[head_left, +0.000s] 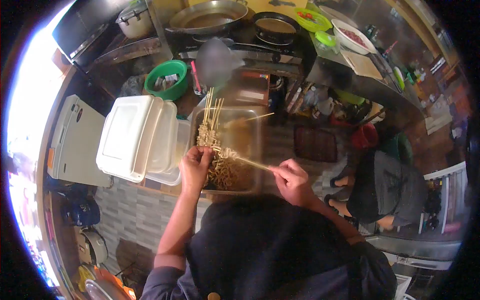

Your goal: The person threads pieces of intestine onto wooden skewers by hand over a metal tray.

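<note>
My right hand [291, 180] pinches the bare end of a bamboo skewer [253, 163] that slants up to the left across a metal tray [257, 135]. A pale, folded strip of meat [228, 153] is threaded near the skewer's far end. The fingers of my left hand [196, 167] are closed on that end of the meat; their exact grip is partly hidden. Several loaded skewers [205, 132] lie at the tray's upper left, sticks over its rim. Loose brownish strips [223, 174] are heaped below them. One more stick [260, 117] rests across the tray's right rim.
White plastic containers [125, 137] are stacked left of the tray. Behind stand a green basin [168, 82] and a stove with a wide pan [207, 17] and a smaller pan [276, 25]. Another person [387, 185] bends down at the right.
</note>
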`<state>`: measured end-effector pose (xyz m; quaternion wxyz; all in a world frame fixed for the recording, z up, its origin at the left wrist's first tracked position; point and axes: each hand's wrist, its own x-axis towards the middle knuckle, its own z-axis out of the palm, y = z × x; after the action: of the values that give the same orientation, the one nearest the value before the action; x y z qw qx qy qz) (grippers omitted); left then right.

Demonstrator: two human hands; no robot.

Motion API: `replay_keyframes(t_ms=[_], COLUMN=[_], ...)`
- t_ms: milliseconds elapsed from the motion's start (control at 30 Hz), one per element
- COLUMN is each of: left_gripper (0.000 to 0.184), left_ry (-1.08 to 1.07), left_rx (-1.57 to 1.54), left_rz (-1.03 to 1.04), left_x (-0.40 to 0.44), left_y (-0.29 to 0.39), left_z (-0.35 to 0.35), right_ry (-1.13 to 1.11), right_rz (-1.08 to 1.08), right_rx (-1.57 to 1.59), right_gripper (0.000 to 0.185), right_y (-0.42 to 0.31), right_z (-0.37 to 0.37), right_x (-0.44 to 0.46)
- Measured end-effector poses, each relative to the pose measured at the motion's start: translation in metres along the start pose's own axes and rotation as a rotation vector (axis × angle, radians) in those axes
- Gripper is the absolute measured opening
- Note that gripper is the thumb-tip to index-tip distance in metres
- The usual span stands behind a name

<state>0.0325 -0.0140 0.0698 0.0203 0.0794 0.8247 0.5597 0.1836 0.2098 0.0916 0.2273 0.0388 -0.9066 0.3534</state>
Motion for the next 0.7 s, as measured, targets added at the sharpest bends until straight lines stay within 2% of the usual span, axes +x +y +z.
replay_keyframes(t_ms=[167,233,267,333,367,433,467,533,700], left_gripper=[0.013,0.009,0.009,0.012,0.012,0.013,0.013,0.009,0.008], left_ry=[0.029,0.055,0.055,-0.05,-0.05,-0.156,-0.154,-0.309,-0.292], left_rx=[0.19,0.348,0.348,0.141,0.141,-0.343,-0.342,-0.475,-0.655], left_rz=[0.089,0.331,0.331,0.137,0.138,-0.021,-0.018,-0.215,-0.233], left_x=[-0.005,-0.011,-0.011,-0.011,-0.009,-0.003,0.0,0.003,0.012], left_y=[-0.005,0.003,0.004,0.007,0.008,0.01,0.009,0.0,-0.019], left_z=[0.004,0.006,0.005,0.004,0.003,0.001,0.002,0.005,0.014], right_ry=[-0.013,-0.027,-0.027,0.063,0.064,0.083,0.085,0.023,-0.02], right_rz=[0.039,0.04,0.04,0.018,0.018,0.033,0.031,0.02,0.087], right_rx=[0.003,0.019,0.019,0.014,0.014,0.026,0.027,0.015,0.124], right_gripper=[0.024,0.024,0.024,0.021,0.021,0.02,0.02,0.02,0.016], right_y=[-0.003,-0.004,-0.003,-0.002,-0.001,-0.002,-0.001,0.001,0.0], right_z=[0.003,0.007,0.008,0.01,0.01,0.01,0.01,0.01,0.013], right_x=[0.001,0.002,0.003,0.005,0.005,0.006,0.006,0.004,0.003])
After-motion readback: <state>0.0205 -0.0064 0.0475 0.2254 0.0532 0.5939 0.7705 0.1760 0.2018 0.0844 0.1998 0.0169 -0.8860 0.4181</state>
